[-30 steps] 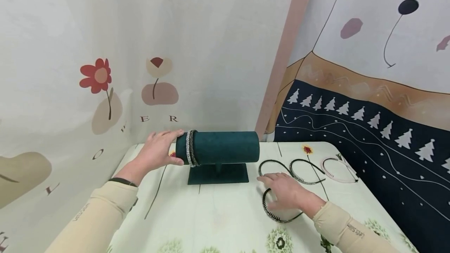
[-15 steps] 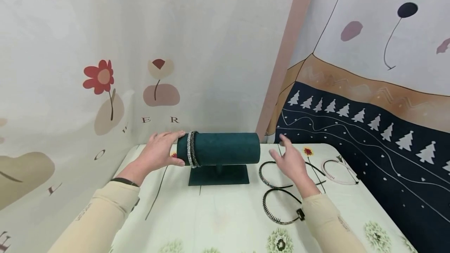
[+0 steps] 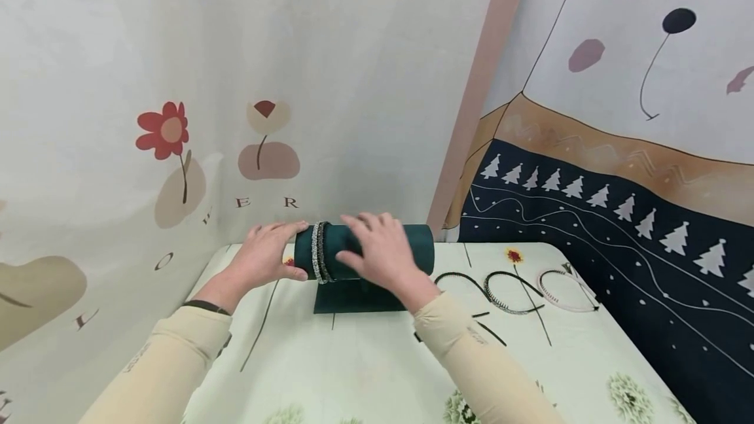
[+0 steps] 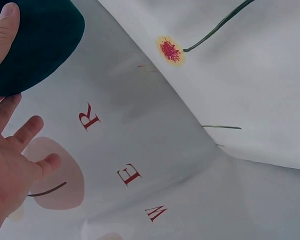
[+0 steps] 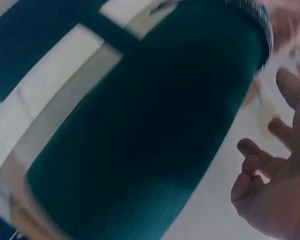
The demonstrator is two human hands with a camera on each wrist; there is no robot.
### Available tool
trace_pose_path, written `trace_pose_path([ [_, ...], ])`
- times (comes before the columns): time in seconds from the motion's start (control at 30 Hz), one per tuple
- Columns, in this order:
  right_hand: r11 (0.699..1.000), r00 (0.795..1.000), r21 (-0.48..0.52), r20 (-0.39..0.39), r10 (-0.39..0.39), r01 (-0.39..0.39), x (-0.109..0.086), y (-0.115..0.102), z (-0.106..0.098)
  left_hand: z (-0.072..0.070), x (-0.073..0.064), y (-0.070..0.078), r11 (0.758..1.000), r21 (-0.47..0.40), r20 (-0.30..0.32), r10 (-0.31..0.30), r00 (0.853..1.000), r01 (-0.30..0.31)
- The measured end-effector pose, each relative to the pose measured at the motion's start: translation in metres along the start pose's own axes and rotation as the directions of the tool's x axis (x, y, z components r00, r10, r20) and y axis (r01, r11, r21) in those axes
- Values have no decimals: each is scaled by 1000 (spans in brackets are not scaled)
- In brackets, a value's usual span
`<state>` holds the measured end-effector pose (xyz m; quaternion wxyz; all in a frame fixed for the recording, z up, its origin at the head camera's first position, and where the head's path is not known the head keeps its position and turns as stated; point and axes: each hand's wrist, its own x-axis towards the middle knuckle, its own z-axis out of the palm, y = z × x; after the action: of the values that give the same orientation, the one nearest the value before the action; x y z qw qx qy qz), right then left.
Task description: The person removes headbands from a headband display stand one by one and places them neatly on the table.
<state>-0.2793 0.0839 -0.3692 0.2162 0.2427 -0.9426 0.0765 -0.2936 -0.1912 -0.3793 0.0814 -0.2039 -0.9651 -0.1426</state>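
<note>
A dark green velvet headband display roll (image 3: 421,247) stands on its flat base (image 3: 347,301). Two glittery headbands (image 3: 320,252), one silver and one darker, circle the roll near its left end. My left hand (image 3: 265,255) holds that end, thumb in front and fingers toward the top and back; the left wrist view shows the thumb (image 4: 4,37) against the roll. Over the roll's middle, my right hand (image 3: 383,248) is spread and slightly blurred. The right wrist view has its fingers (image 5: 285,132) beside the roll, loosely bent, holding nothing.
Right of the stand, a black headband (image 3: 506,273) and a pink one (image 3: 543,288) lie on the flowered tablecloth (image 3: 283,358). Another black headband (image 3: 490,332) lies nearer, mostly hidden by my right forearm. A printed curtain (image 3: 365,84) hangs behind the table.
My right hand has risen from the headbands on the table, past the roll's right end, and moved left over the roll. The left hand has stayed at the left end.
</note>
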Motion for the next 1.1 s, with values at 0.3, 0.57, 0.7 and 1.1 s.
trace_pose_path([
  [0.3,978,990,-193,123,-61,85,16,-34,22,-1,-1,5,1000,19,-5,1,1000,-1],
  [0.57,980,983,-181,178,-50,83,24,-29,16,-2,-2,3,1000,15,-11,1,1000,-1],
  [0.7,985,970,-163,241,-20,61,32,-25,10,-3,-2,4,1000,13,-9,-8,1000,8],
  [1.1,980,963,-158,257,-75,118,34,-25,11,-3,-2,5,1000,21,-3,-12,1000,12],
])
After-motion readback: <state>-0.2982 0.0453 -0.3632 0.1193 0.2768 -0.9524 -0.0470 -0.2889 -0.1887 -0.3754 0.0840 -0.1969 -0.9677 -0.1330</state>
